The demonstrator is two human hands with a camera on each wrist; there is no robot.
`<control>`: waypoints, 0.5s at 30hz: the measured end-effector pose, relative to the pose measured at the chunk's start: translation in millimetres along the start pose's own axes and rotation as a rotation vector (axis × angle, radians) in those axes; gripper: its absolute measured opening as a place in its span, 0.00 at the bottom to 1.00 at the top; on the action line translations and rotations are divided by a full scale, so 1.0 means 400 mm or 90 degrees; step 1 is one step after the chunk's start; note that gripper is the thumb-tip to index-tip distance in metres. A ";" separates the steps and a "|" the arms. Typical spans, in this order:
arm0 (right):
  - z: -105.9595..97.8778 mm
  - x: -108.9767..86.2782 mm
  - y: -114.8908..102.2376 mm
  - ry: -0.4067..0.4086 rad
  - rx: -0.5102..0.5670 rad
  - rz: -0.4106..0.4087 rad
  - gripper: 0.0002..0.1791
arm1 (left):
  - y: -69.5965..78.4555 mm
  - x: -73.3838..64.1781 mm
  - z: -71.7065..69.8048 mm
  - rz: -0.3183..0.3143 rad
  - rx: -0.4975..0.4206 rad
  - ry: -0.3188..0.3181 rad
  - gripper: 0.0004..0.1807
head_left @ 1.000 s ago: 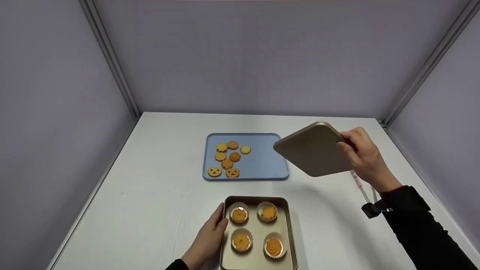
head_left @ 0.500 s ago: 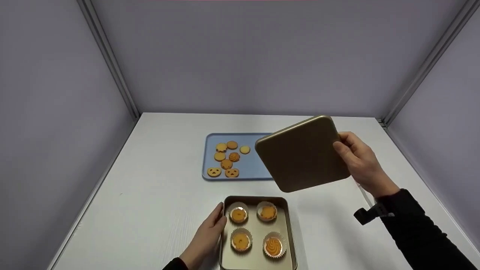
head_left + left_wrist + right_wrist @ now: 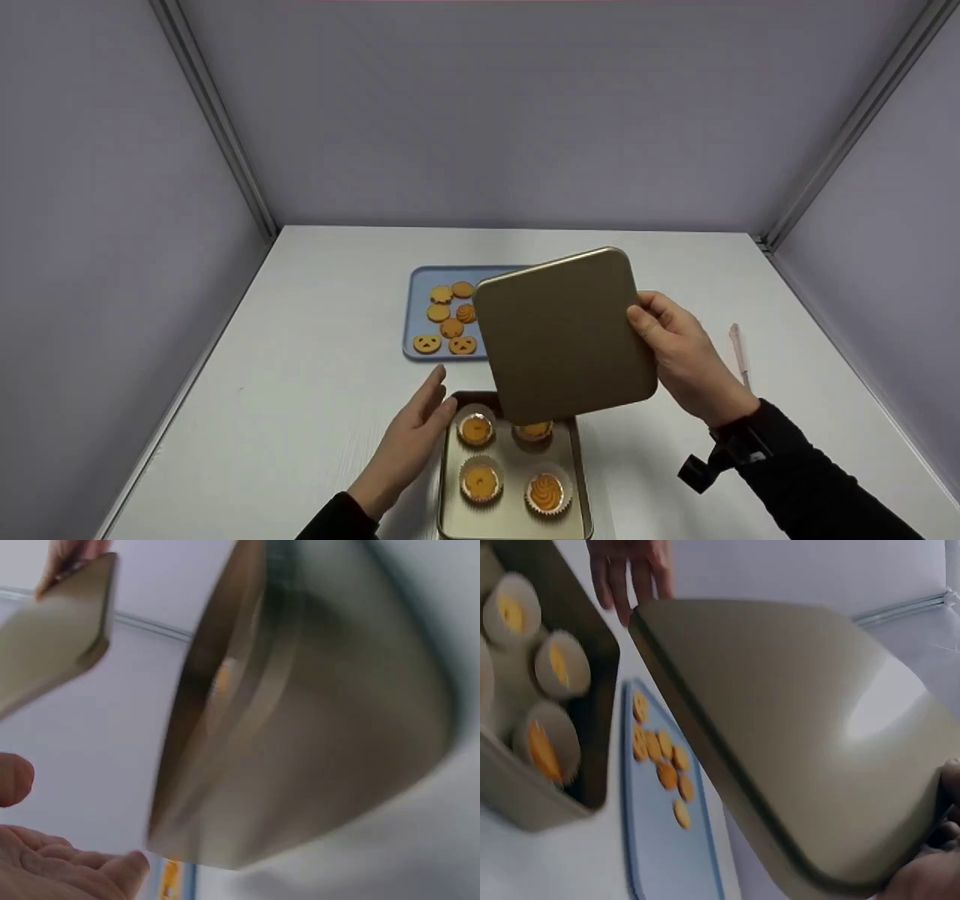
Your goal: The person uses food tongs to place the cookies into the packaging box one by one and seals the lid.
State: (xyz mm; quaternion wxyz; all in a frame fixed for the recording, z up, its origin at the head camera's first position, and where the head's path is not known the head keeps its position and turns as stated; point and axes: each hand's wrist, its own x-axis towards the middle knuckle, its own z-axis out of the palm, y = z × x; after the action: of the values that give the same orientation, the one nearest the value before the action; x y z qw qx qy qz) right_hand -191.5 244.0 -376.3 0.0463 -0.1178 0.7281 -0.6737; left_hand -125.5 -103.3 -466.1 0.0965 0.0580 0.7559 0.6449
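My right hand (image 3: 686, 356) grips a gold-brown metal lid (image 3: 566, 337) by its right edge, thumb on the near face. The lid is tilted in the air and overlaps the far right of a matching rectangular baking pan (image 3: 517, 517) in the head view. Inside the pan sit several cookies (image 3: 480, 481) in pleated paper cups; the lid partly covers one at the back right. At the pan's far left corner is my left hand (image 3: 409, 435), fingers extended and holding nothing. In the left wrist view its fingers (image 3: 82, 870) show beside the blurred pan wall (image 3: 330, 727).
Behind the pan lies a blue tray (image 3: 417, 319) with several loose cookies (image 3: 451, 328) on its left half; the lid hides its right part. A slim utensil with a pinkish handle (image 3: 736, 345) lies at the right, partly behind my right forearm.
The lid has moved left and nearer, from beside the blue tray to over the pan's far edge. My left hand has come off the pan's left side, its fingers now extended farther forward.
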 end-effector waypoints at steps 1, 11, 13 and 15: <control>0.010 -0.002 0.003 -0.002 0.015 0.011 0.23 | 0.008 0.003 -0.001 0.009 -0.005 -0.009 0.41; 0.095 -0.027 0.048 -0.041 0.102 0.076 0.21 | 0.058 0.018 0.000 0.094 -0.104 -0.079 0.38; 0.103 -0.033 0.060 -0.051 0.103 0.089 0.22 | 0.061 0.013 -0.003 0.094 -0.085 -0.055 0.37; 0.109 -0.039 0.072 -0.060 0.096 0.101 0.22 | 0.063 0.009 -0.007 0.084 -0.064 -0.034 0.37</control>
State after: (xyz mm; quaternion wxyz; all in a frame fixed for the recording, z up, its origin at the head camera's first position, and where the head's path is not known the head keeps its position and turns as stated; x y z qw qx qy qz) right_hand -169.6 207.2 -410.0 0.1427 -0.0873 0.6794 -0.7145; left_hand -130.5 -101.1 -441.0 0.0770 0.1196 0.7141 0.6854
